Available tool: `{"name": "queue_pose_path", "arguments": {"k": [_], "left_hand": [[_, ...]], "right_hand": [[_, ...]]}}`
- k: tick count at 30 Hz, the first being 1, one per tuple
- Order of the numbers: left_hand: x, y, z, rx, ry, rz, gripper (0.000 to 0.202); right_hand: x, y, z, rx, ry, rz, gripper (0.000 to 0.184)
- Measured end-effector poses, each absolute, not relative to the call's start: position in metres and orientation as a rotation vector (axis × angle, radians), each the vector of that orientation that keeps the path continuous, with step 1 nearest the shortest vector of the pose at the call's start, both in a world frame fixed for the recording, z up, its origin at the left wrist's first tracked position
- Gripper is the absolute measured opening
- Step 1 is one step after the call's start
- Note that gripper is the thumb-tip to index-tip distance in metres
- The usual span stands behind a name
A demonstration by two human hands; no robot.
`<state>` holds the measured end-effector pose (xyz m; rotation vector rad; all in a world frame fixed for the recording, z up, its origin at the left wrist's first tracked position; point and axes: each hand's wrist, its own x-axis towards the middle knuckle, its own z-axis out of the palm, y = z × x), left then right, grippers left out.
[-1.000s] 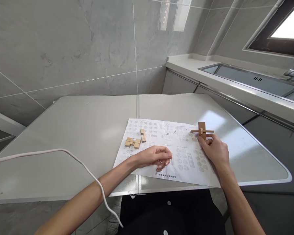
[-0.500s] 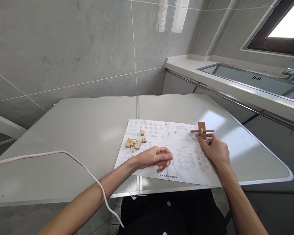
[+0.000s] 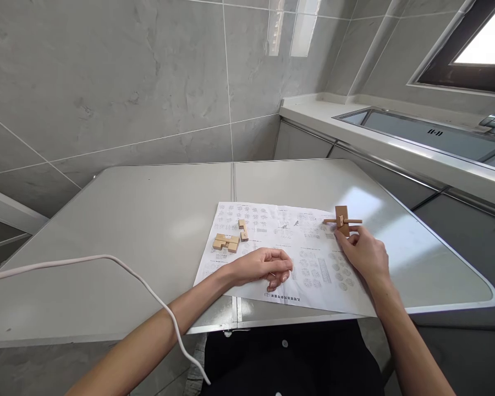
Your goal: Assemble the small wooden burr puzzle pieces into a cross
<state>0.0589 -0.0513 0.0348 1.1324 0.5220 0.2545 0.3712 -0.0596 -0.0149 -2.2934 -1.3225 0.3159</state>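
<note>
My right hand [image 3: 363, 254] pinches the lower end of a brown wooden burr-puzzle assembly [image 3: 342, 214] by the sheet's right edge. A flat upright board crosses a thin horizontal bar in it, with a small lighter block at the crossing. My left hand [image 3: 268, 267] rests on the printed sheet [image 3: 259, 291], its fingers loosely curled and nothing visible in them. Ahead of my left wrist lie light notched wooden pieces [image 3: 226, 242], side by side in a flat group. Just behind them is a single notched wooden piece [image 3: 243, 230].
The sheet, printed with small diagrams, lies on a pale folding table [image 3: 148, 220] with a centre seam. A pale cable [image 3: 148, 286] runs over my left forearm. Behind is a grey tiled wall [image 3: 107, 82]. A counter with a sink [image 3: 421, 132] stands at the right.
Both hands and the wooden pieces keep their places on the table. The whole view has shifted very slightly.
</note>
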Motion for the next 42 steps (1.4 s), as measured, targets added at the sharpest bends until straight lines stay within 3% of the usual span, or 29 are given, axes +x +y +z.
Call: {"name": "queue_pose_path", "arguments": {"k": [9,12,16,24,42], "left_hand": [[0.037,-0.043,0.047,1.311,0.594,0.423,0.037],[0.013,-0.030,0.053,1.403,0.753,0.666,0.035],[-0.019,-0.018,0.053,1.646,1.078,0.870,0.033],[-0.057,-0.020,0.036,2.151,1.330,0.833,0.027],[-0.069,-0.015,0.029,2.541,1.328,0.750,0.024]], "right_hand": [[0.363,-0.074,-0.005,-2.111,-1.199,0.292,0.049],[0.346,-0.093,0.006,-2.054,-1.150,0.231,0.043],[0.315,-0.112,0.015,-1.872,-1.318,0.405,0.033],[0.263,-0.125,0.010,-1.556,-1.595,0.768,0.030],[0.253,-0.132,0.002,-1.565,-1.579,0.795,0.034]]}}
